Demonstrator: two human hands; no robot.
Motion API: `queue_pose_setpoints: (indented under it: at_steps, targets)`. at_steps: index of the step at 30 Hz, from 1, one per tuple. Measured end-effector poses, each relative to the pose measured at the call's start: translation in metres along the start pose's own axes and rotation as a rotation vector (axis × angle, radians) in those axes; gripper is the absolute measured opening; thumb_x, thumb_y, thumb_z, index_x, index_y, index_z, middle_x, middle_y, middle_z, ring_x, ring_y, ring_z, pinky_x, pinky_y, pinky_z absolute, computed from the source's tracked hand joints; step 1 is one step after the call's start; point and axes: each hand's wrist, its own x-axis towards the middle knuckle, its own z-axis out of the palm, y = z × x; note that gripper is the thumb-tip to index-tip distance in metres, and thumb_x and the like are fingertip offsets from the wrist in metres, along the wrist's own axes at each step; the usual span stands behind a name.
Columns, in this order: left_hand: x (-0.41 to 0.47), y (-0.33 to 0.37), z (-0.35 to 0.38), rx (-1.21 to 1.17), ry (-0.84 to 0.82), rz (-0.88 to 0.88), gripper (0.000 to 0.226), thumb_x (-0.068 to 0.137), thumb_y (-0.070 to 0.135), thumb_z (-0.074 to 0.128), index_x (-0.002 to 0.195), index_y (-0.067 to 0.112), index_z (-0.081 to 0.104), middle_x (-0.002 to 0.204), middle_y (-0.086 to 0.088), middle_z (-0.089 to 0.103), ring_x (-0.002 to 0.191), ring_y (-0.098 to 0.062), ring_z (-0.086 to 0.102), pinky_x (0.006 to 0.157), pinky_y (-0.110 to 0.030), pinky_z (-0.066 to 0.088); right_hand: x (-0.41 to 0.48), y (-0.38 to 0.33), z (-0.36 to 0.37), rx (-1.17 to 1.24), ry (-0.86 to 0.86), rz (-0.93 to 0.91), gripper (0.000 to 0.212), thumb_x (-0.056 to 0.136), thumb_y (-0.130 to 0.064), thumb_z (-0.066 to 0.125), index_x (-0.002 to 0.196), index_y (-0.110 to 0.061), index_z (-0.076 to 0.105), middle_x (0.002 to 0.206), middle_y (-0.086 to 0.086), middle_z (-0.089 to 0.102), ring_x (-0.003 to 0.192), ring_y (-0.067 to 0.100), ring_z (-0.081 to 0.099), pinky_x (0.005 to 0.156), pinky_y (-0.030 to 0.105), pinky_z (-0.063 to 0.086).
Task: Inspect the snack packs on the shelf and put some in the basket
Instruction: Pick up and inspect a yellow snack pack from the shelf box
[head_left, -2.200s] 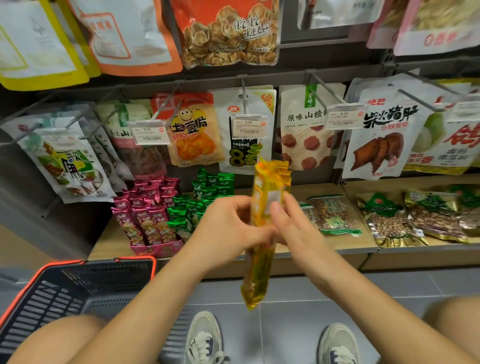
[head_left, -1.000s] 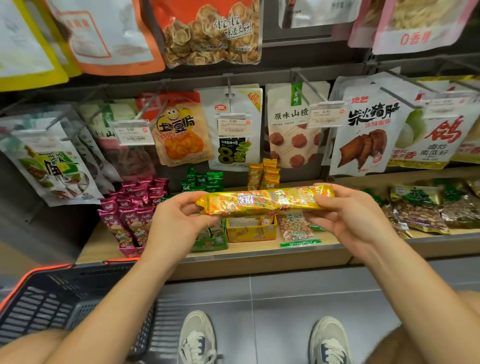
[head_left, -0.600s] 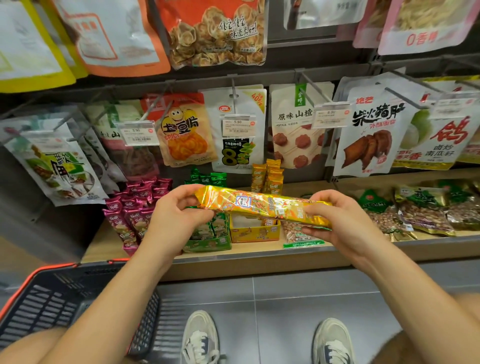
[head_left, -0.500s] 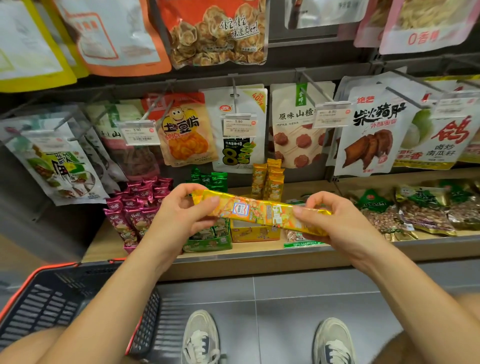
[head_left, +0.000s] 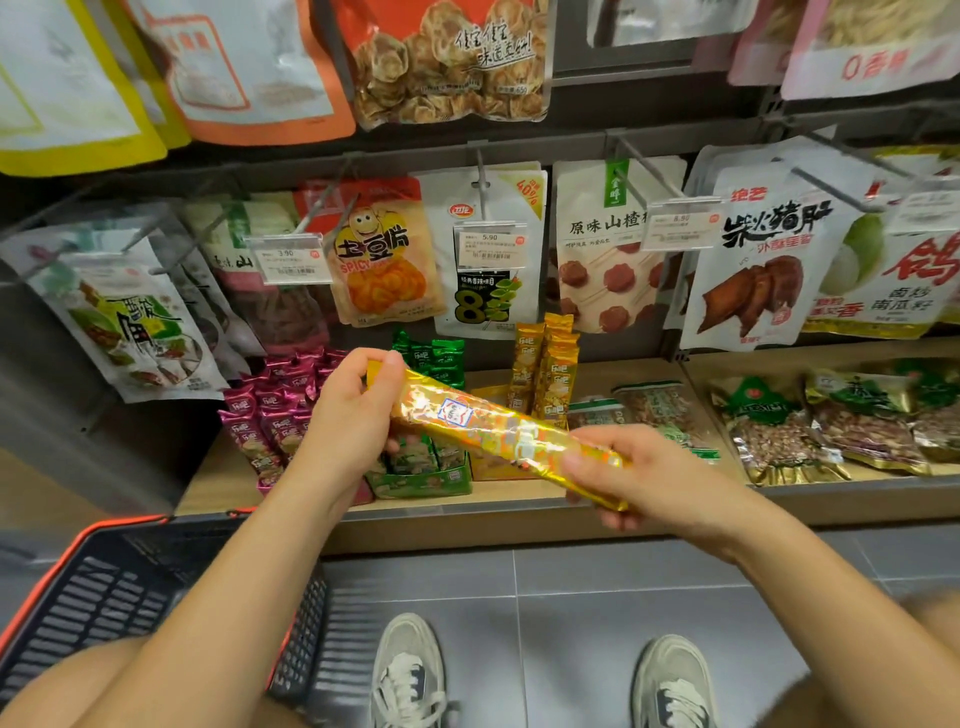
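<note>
Left hand (head_left: 348, 415), right hand (head_left: 654, 478), fingers clamped on tilted snack pack (head_left: 483, 426), near shelf edge (head_left: 467, 525)

Both ends of the yellow snack pack (head_left: 483, 426) are covered, one by the left hand (head_left: 348, 421), the other by the right hand (head_left: 639, 478). Its print is smeared by glare and blur. The left forearm (head_left: 249, 582) hides part of the basket (head_left: 98, 592), which the left and bottom edges cut off. The fine print on the price tags (head_left: 491, 244) is too small to read. The upper edge crops the top row of hanging bags (head_left: 447, 57).
</note>
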Motion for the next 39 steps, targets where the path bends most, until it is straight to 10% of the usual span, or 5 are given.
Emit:
queue_pose_setpoints:
  at_steps: [8, 18, 29, 33, 39]
  targets:
    - [-0.014, -0.017, 0.008, 0.333, -0.433, -0.002, 0.025, 0.079, 0.008, 0.078, 0.094, 0.028, 0.071, 0.082, -0.001, 0.076, 0.079, -0.018, 0.072, 0.075, -0.028, 0.057, 0.012, -0.004, -0.025, 0.219, 0.595, -0.239, 0.005, 0.088, -0.022, 0.068, 0.093, -0.022, 0.067, 0.071, -0.011, 0.068, 0.068, 0.007, 0.069, 0.053, 0.022, 0.056]
    - [-0.023, -0.026, 0.046, 0.687, -0.597, 0.305, 0.035, 0.08, 0.051, 0.072, 0.109, 0.033, 0.064, 0.096, 0.012, 0.064, 0.076, -0.008, 0.055, 0.071, -0.027, 0.046, 0.034, -0.009, -0.008, 0.177, 0.567, -0.275, 0.019, 0.085, -0.033, 0.067, 0.095, -0.022, 0.055, 0.075, -0.005, 0.072, 0.065, 0.005, 0.065, 0.052, 0.019, 0.05]
    - [0.025, -0.006, 0.061, 0.639, -0.5, 0.347, 0.069, 0.071, 0.033, 0.075, 0.124, 0.044, 0.031, 0.073, 0.004, 0.066, 0.061, -0.008, 0.063, 0.06, -0.034, 0.052, 0.059, 0.005, -0.005, 0.338, 0.207, -0.101, 0.045, 0.071, -0.038, 0.073, 0.111, -0.024, 0.06, 0.091, -0.001, 0.072, 0.085, 0.013, 0.072, 0.071, 0.026, 0.058]
    - [0.046, -0.01, 0.068, 0.729, -0.439, 0.307, 0.052, 0.088, 0.045, 0.064, 0.124, 0.049, 0.026, 0.089, 0.009, 0.067, 0.069, -0.007, 0.064, 0.069, -0.033, 0.053, 0.093, 0.054, 0.006, 0.323, 0.463, 0.12, 0.012, 0.092, -0.028, 0.065, 0.103, -0.025, 0.063, 0.098, 0.004, 0.07, 0.084, 0.015, 0.068, 0.074, 0.032, 0.056]
    - [0.084, -0.012, 0.089, 0.715, -0.254, 0.391, 0.038, 0.088, 0.034, 0.067, 0.124, 0.032, 0.056, 0.104, 0.01, 0.066, 0.094, -0.012, 0.062, 0.085, -0.028, 0.049, 0.137, 0.118, 0.007, 0.091, 0.73, 0.302, 0.032, 0.089, -0.023, 0.068, 0.117, -0.013, 0.056, 0.096, 0.003, 0.065, 0.094, 0.024, 0.062, 0.088, 0.044, 0.05]
